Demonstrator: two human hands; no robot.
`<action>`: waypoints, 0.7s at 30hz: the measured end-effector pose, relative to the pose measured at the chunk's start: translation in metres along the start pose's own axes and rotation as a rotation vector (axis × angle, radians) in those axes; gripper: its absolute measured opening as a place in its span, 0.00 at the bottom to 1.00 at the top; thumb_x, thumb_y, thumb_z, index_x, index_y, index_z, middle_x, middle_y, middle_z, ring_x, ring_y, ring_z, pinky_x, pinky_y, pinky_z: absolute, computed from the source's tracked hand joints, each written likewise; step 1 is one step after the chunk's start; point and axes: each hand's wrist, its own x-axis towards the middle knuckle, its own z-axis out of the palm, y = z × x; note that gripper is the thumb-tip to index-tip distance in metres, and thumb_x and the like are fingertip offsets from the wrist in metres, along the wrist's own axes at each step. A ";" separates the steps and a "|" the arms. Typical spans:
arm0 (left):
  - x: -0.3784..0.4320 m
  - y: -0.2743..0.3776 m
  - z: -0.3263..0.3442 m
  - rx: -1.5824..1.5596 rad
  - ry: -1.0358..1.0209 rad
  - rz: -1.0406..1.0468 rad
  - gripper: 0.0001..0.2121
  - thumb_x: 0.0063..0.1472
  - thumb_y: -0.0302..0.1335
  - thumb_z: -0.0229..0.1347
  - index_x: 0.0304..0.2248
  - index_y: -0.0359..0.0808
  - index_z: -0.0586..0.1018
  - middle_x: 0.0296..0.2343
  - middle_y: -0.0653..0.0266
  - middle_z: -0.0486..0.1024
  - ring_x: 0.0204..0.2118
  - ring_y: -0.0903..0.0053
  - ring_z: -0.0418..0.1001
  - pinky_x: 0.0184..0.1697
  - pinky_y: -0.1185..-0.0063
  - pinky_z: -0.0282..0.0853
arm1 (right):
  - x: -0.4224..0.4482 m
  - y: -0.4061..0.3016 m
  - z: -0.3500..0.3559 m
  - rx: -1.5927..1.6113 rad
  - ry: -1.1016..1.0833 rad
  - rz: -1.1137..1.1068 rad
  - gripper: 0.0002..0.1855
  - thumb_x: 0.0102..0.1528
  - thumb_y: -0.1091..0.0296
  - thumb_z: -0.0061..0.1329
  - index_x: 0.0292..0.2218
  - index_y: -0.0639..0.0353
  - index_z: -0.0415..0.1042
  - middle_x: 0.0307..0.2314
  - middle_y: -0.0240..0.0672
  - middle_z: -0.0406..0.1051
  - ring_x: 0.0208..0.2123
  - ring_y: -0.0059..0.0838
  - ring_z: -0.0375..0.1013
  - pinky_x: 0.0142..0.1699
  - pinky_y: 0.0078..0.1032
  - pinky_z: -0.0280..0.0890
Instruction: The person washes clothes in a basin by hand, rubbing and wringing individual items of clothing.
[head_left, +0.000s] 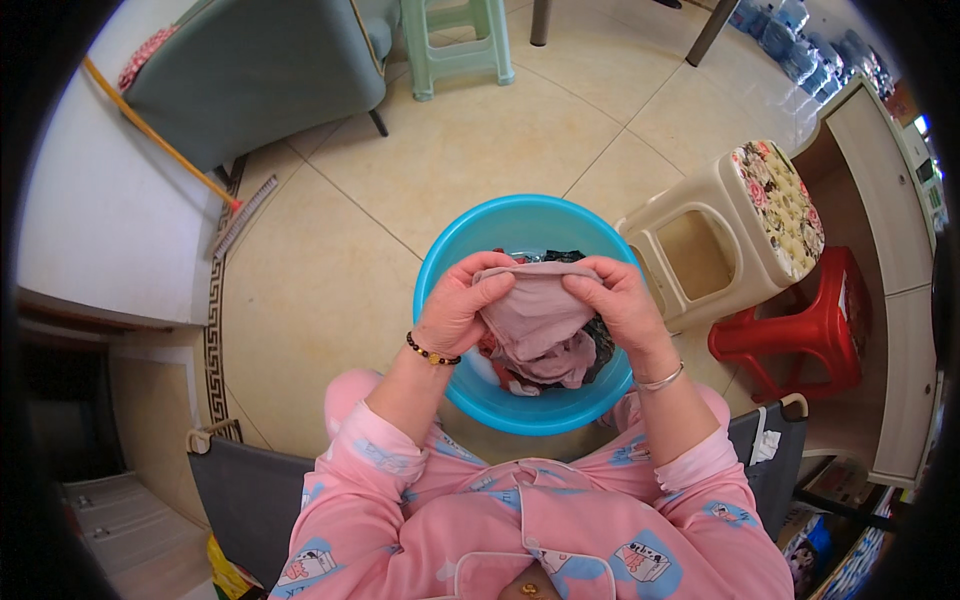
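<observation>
A mauve-pink cloth garment (536, 307) is stretched between my two hands above a round blue plastic basin (525, 425). My left hand (461, 300) pinches its upper left edge between thumb and fingers, and my right hand (624, 300) pinches the upper right edge. The garment's lower part hangs bunched into the basin. Under and around it lie dark patterned cloth (600, 349) and red cloth (487, 345); what lies beneath is hidden. A beaded bracelet is on my left wrist, a metal bangle on my right.
Right of the basin, a cream plastic stool (675, 240) with a floral top lies tipped over, near a red stool (810, 330). A pale green stool (461, 45) and a grey-green sofa (262, 75) are ahead. A broom (246, 217) leans at the left wall.
</observation>
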 end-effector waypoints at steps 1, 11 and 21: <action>0.000 0.003 0.002 0.050 0.035 -0.006 0.12 0.60 0.28 0.52 0.42 0.32 0.73 0.38 0.64 0.73 0.41 0.77 0.71 0.47 0.79 0.66 | 0.000 0.001 -0.003 0.088 0.017 -0.011 0.08 0.54 0.70 0.50 0.35 0.66 0.73 0.27 0.26 0.71 0.32 0.13 0.67 0.37 0.14 0.63; 0.009 -0.061 -0.027 -0.391 -0.097 -0.066 0.16 0.64 0.42 0.43 0.34 0.37 0.71 0.29 0.62 0.73 0.30 0.77 0.72 0.34 0.81 0.69 | -0.015 0.018 0.069 -1.030 0.108 -0.846 0.11 0.51 0.65 0.50 0.22 0.59 0.65 0.18 0.38 0.65 0.20 0.37 0.67 0.23 0.29 0.61; 0.000 -0.020 0.020 0.519 0.061 -0.305 0.13 0.62 0.32 0.49 0.43 0.33 0.70 0.39 0.65 0.72 0.40 0.79 0.71 0.42 0.80 0.69 | 0.024 0.023 0.014 -0.121 0.151 -0.048 0.13 0.57 0.61 0.47 0.28 0.63 0.69 0.20 0.25 0.65 0.26 0.12 0.63 0.30 0.17 0.60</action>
